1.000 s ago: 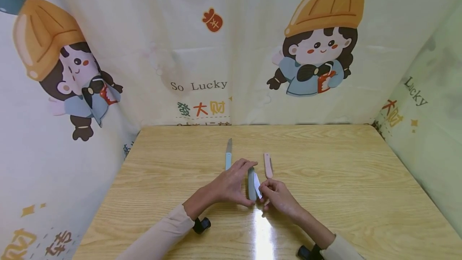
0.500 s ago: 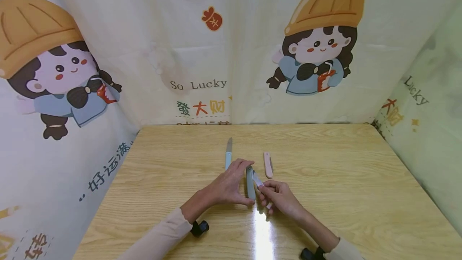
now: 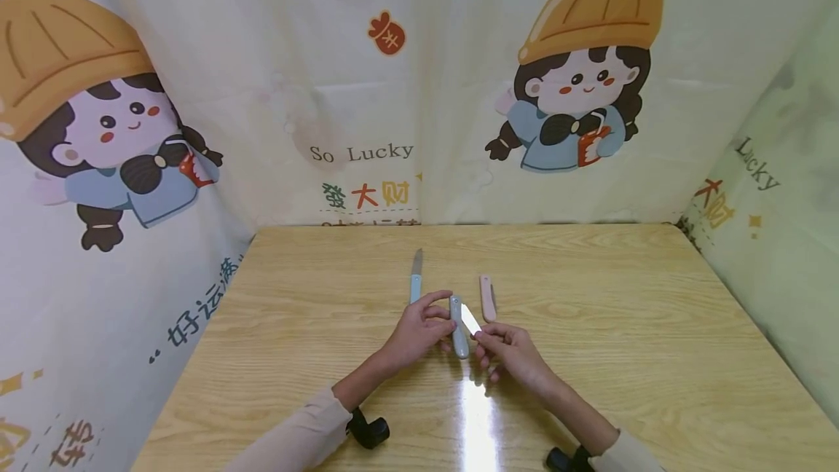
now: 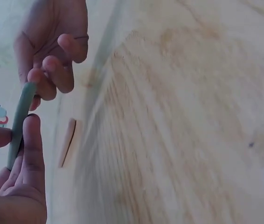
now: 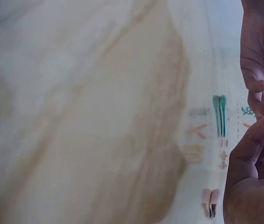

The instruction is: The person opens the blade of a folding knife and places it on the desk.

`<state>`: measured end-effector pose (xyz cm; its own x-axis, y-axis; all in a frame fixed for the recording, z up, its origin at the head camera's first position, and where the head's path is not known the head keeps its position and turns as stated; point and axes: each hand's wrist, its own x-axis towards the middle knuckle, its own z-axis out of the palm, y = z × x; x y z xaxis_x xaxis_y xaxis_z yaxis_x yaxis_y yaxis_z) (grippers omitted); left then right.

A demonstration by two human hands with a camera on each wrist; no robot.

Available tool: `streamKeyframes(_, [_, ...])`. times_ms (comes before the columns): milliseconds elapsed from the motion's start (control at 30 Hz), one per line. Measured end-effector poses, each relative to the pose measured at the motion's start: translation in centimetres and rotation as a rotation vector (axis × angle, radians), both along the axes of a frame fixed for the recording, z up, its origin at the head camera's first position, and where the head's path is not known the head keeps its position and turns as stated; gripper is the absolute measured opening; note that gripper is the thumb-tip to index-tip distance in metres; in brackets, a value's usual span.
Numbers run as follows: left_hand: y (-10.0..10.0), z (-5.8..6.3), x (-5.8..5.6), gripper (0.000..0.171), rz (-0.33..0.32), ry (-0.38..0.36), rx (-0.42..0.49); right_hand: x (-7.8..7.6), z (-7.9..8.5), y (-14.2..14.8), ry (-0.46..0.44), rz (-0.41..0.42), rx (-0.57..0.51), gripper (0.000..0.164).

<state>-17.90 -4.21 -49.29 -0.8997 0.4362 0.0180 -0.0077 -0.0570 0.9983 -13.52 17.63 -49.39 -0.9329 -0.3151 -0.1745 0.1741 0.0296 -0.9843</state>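
A grey-green folding knife [image 3: 458, 332] stands up over the middle of the table between both hands, its blade [image 3: 468, 318] partly swung out to the right. The left hand [image 3: 411, 332] grips its handle, thumb on one side and fingers on the other, as the left wrist view shows. Pinching the blade between thumb and fingers is the right hand [image 3: 520, 363]. Behind the left hand lies a light blue knife [image 3: 416, 284] with its blade out. A pink folding knife [image 3: 487, 299], folded up, lies just beyond the right hand.
All of this is on a wood-grain table [image 3: 623, 312]. A printed curtain [image 3: 452, 93] hangs along its back and sides. Black wrist devices [image 3: 370, 432] are strapped to both forearms. Light glares off the tabletop [image 3: 478, 421] in front of the hands.
The left hand's fingers have moved from the knife's two ends to the sides of its handle. The knife's lower end has tilted right. Its blade stands farther out, with the right hand on it.
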Motion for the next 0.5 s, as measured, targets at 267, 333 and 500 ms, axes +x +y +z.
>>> streamKeyframes(267, [-0.2, 0.3, 0.5, 0.056, 0.034, -0.004, 0.02, 0.0, 0.9, 0.3, -0.001, -0.023, -0.009, 0.035])
streamKeyframes(333, [-0.4, 0.3, 0.6, 0.055, 0.033, -0.001, 0.006, 0.0, 0.9, 0.5, -0.007, -0.033, -0.008, 0.035])
streamKeyframes(500, [-0.7, -0.1, 1.0, 0.055, 0.004, -0.017, -0.019, -0.1, 0.8, 1.1, -0.029, -0.062, -0.018, 0.035])
